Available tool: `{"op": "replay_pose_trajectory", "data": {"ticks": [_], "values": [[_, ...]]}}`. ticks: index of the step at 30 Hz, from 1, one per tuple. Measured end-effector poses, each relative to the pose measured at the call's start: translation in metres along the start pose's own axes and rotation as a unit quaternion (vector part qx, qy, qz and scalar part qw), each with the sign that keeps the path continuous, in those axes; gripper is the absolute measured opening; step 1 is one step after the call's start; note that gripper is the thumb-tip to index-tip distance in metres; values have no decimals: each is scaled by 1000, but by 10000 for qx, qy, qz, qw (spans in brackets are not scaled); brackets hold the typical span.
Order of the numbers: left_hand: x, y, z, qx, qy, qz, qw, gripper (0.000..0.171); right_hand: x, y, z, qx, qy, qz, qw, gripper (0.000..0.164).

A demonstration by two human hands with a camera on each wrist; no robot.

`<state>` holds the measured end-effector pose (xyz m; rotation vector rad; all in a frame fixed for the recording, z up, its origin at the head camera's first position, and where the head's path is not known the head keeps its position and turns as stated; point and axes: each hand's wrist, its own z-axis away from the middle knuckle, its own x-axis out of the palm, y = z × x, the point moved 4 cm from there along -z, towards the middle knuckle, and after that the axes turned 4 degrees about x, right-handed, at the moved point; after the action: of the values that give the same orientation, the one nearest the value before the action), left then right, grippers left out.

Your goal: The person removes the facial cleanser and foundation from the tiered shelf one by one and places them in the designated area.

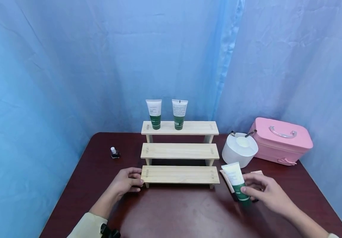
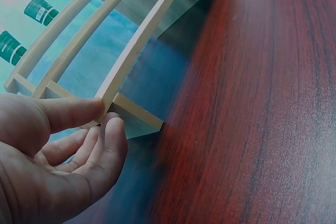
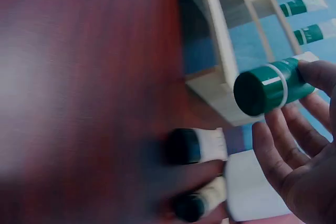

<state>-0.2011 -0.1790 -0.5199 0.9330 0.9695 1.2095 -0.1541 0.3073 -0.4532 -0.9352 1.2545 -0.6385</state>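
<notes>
My right hand (image 1: 267,193) holds a white and green squeeze tube (image 1: 235,175) between thumb and fingers, at the right of a three-tier wooden display stand (image 1: 180,174). In the right wrist view, the tube's green cap (image 3: 262,90) faces the camera. My left hand (image 1: 126,181) pinches the left end of the stand's lowest shelf, thumb (image 2: 79,114) above and fingers below. Two similar tubes stand cap down on the top shelf, one at the left (image 1: 155,112) and one near the middle (image 1: 179,112).
Two pale tubes with black caps, one nearer the stand (image 3: 210,145) and another beside it (image 3: 215,190), are near my right hand. Behind are a white container (image 1: 237,153) and a pink case (image 1: 281,138). A small dark bottle (image 1: 115,153) stands at left.
</notes>
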Motion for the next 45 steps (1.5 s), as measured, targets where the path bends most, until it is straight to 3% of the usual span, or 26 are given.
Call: {"op": "replay_pose_trajectory", "data": {"ticks": [9, 15, 22, 28, 40, 45], "values": [[-2, 0, 0, -45, -19, 33, 10000, 51, 23, 32, 32, 492, -539, -901, 9933, 44], [-2, -4, 2, -85, -16, 32, 10000, 51, 34, 46, 41, 1223, -952, -1115, 9816, 55], [-2, -4, 4, -97, -37, 33, 9999, 50, 40, 55, 45, 1434, -1274, -994, 9764, 54], [-1, 1, 0, -74, -46, -9, 10000, 51, 41, 56, 45, 1255, -1179, -839, 9815, 53], [1, 4, -3, -139, -81, 47, 9999, 51, 41, 62, 46, 1970, -1214, -641, 9707, 59], [1, 4, -2, -145, -62, -24, 9999, 51, 41, 60, 46, 1899, -1219, -549, 9727, 55]]}}
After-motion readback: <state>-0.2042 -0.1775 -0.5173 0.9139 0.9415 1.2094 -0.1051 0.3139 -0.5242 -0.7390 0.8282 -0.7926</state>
